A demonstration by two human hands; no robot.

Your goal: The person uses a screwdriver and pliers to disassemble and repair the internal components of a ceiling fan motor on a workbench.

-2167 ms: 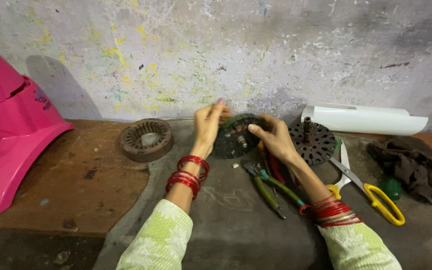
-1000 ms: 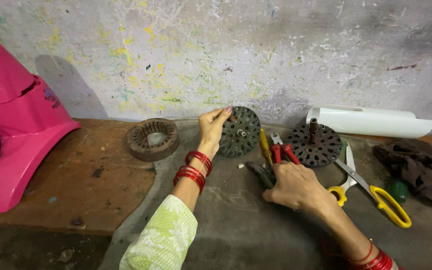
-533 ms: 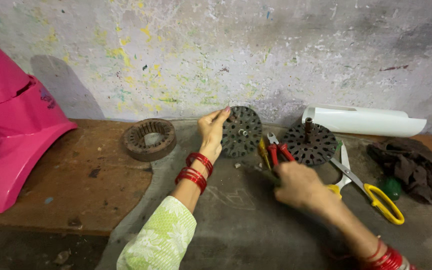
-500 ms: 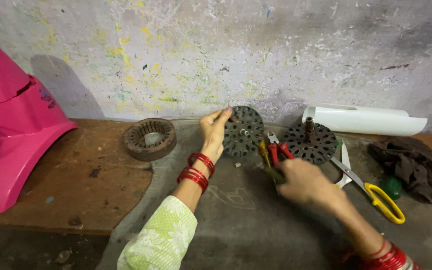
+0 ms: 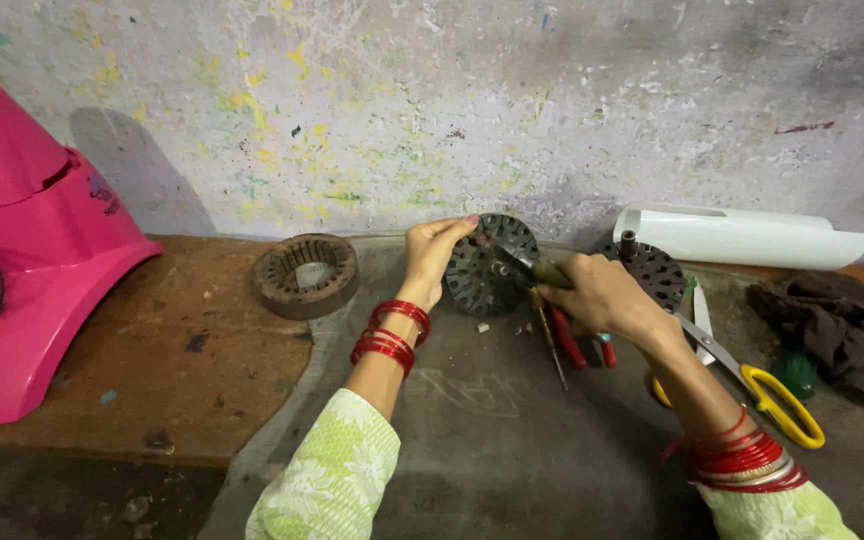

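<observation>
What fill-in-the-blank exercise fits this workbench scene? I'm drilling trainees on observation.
1. The left hand holds the slotted metal disc standing on its ____.
2. The right hand holds a tool whose tip touches the disc's ____.
3. The scissors have ____ handles.

Missing: edge; centre; yellow

Looked like a small repair workshop: paint-spattered, stained wall (image 5: 432,110), worn bench (image 5: 202,370) strewn with slotted motor cores (image 5: 307,275), yellow-handled scissors (image 5: 767,395), red-handled pliers (image 5: 577,350), a dirty rag (image 5: 837,320) and a pink plastic housing (image 5: 32,260).
</observation>
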